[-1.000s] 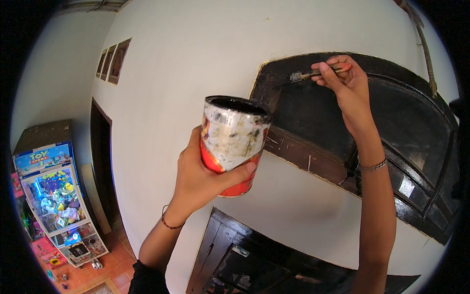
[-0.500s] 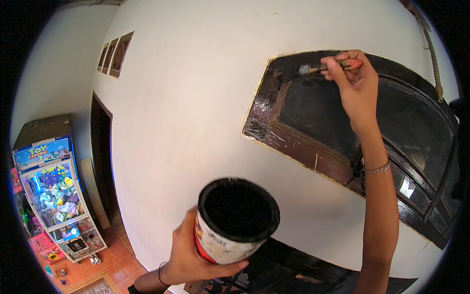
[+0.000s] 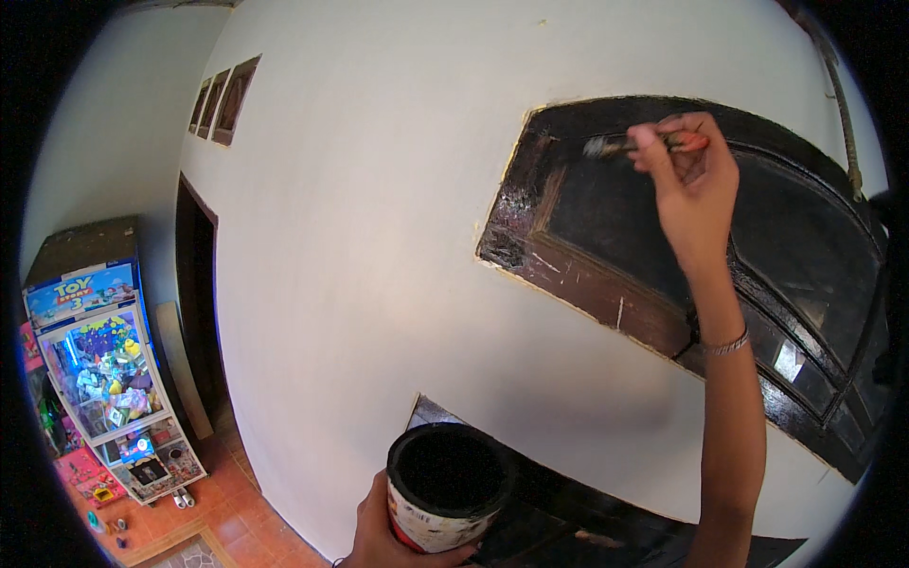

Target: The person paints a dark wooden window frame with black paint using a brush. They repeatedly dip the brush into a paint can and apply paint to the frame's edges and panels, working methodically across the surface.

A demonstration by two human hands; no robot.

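Between the thumb and fingers of my right hand [image 3: 696, 185] is a small paintbrush [image 3: 615, 146] with a reddish handle and pale, worn bristles pointing left. The bristles are at the upper left of an arched window frame [image 3: 516, 213], over the dark pane's top edge; whether they touch is unclear. Much of the frame is glossy black, while its lower rail [image 3: 606, 295] shows brown with pale scratches. My left hand [image 3: 388, 535] is wrapped round a paint can [image 3: 440, 525] with a paint-smeared, pale and red label. The can's inside looks black.
A pale wall [image 3: 350, 237] surrounds the window. Below the can lies another dark frame [image 3: 568, 530]. At far left a lit claw machine [image 3: 104, 379] stands on orange tiles [image 3: 241, 511] beside a dark doorway [image 3: 197, 284]. A rope-like length [image 3: 841, 123] hangs at upper right.
My left hand and the paint can have sunk lower, uncovering a corner of the lower frame. The brush in my right hand has shifted slightly down from the top rail.
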